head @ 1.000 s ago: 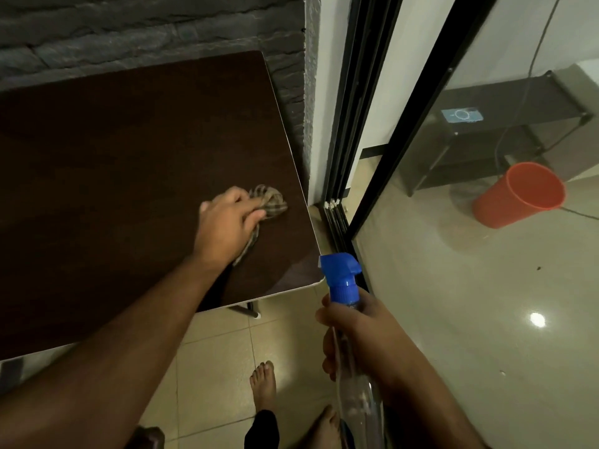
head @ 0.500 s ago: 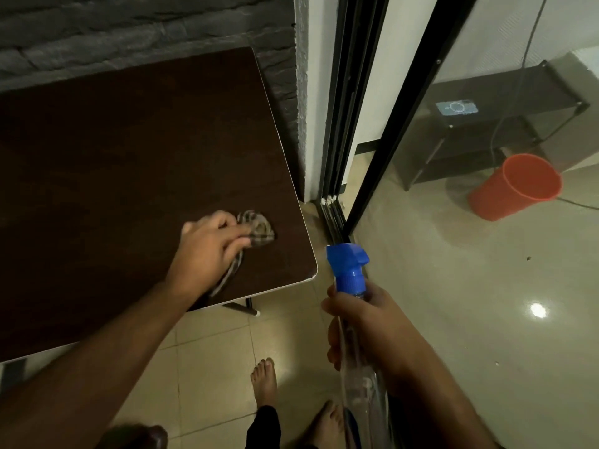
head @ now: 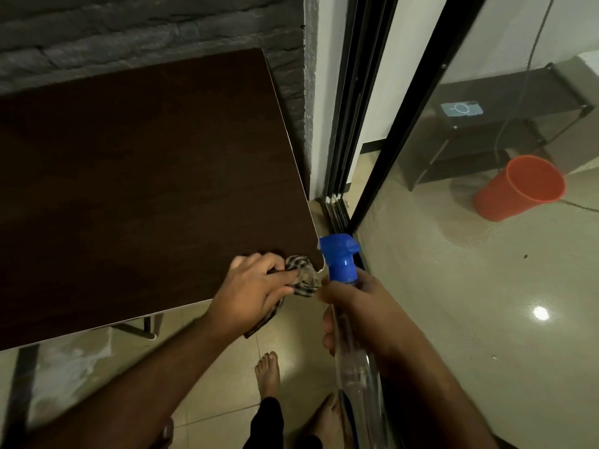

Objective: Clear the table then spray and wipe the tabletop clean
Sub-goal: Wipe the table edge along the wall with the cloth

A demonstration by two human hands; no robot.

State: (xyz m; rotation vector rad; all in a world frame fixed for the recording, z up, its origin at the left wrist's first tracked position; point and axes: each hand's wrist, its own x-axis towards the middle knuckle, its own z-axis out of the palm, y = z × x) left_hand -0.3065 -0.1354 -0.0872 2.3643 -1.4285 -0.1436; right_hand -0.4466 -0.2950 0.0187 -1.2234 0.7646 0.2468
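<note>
Left hand (head: 256, 286) is bunching a checked cloth (head: 303, 277) on the table (head: 146, 176) corner; just beside it, right hand (head: 359, 312) grips the spray bottle (head: 343, 264).

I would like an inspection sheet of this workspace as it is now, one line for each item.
Surface: dark brown wooden tabletop, bare apart from the cloth.
Job's things: checked cloth at near right corner; clear spray bottle with blue nozzle held off the table.
Clutter: nothing seen.
Grippers: left hand presses the cloth; right hand grips the bottle.
Cables: thin cable behind the glass.
Surroundings: grey brick wall, orange bucket, tiled floor.
</note>
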